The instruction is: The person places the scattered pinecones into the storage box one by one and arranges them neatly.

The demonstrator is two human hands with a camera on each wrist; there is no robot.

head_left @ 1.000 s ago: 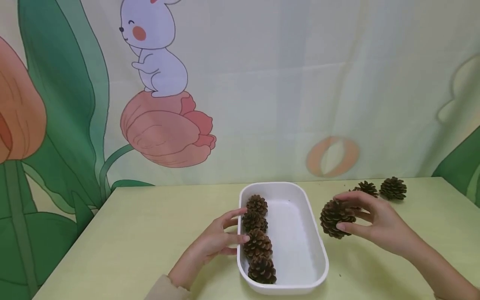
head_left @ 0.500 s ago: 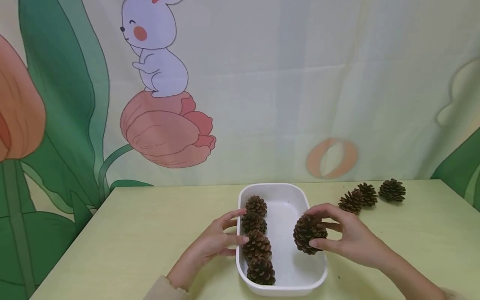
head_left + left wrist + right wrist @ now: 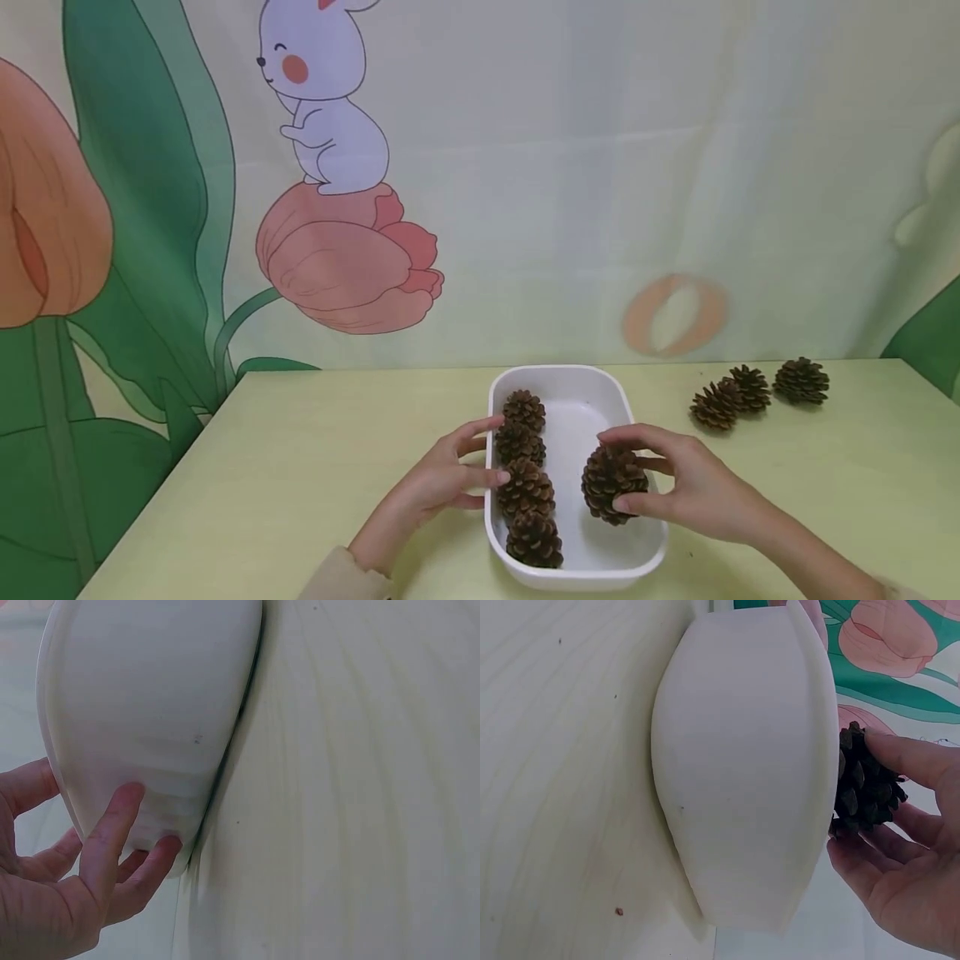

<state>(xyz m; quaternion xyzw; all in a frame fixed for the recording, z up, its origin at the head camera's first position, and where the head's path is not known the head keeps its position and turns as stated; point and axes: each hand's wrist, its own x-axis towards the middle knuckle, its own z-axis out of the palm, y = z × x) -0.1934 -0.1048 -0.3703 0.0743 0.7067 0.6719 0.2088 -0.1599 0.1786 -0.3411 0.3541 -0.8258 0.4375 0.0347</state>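
Observation:
A white oblong tray (image 3: pixel 651 560) with rounded corners stands on the table, a row of several pine cones (image 3: pixel 534 538) along its left side. My left hand (image 3: pixel 442 477) holds the tray's left wall, thumb hooked over the rim. In the left wrist view, fingers of the left hand (image 3: pixel 82 881) press against the outer wall. My right hand (image 3: pixel 686 479) grips another pine cone (image 3: pixel 611 483) between thumb and fingers over the right half of the tray. The right wrist view shows this pine cone (image 3: pixel 862 784) at rim height, partly hidden by the tray wall.
Three more pine cones (image 3: pixel 801 382) lie at the back right of the pale yellow-green table (image 3: pixel 337 467), two of them side by side. Behind the table hangs a printed backdrop (image 3: pixel 510 208) with a rabbit and tulips.
My right hand has carried its pine cone leftward from beside the tray to over its right half, and slightly lower. The left hand keeps its hold on the tray.

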